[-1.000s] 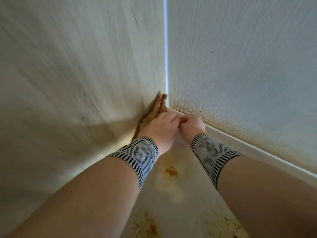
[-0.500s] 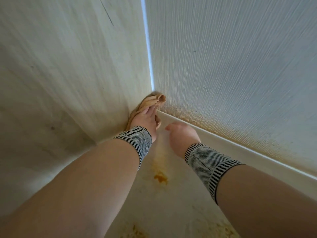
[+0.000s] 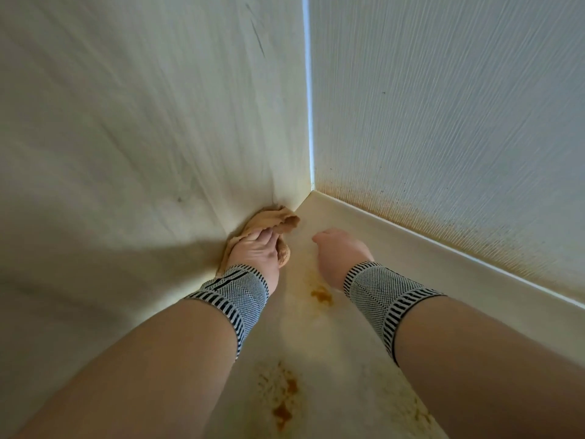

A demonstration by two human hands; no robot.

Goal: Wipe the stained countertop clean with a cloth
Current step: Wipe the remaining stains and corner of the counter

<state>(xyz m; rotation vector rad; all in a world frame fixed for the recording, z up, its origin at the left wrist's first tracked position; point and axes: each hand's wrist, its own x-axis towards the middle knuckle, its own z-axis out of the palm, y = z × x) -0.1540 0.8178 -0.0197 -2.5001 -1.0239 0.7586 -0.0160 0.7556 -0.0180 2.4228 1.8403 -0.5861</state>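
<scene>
The cloth (image 3: 272,224), tan and bunched, sits on the countertop (image 3: 342,353) pressed into the foot of the left wall (image 3: 142,137), a little short of the corner where that wall meets the back wall (image 3: 459,122). The left hand (image 3: 256,251) lies palm-down over its near part, fingers (image 3: 267,234) curled onto the fabric in a loose clasp, and a crumpled end of the cloth pokes out beyond them toward the corner. The right hand (image 3: 338,255) holds nothing; it is beside the left, apart from the cloth, and its fingers are hidden, so how far it is open cannot be told, nor whether it touches the surface. The relation that matters: the stains lie behind the cloth, on the person's side. One orange stain (image 3: 321,296) sits just back of the two wrists, between them, and a larger patch (image 3: 281,394) lies nearer still. So the wipe, as I judge it, must be a pull back along the wall, the left hand dragging the cloth toward the body and slightly rightward over them. The left hand is the one placed for it
</scene>
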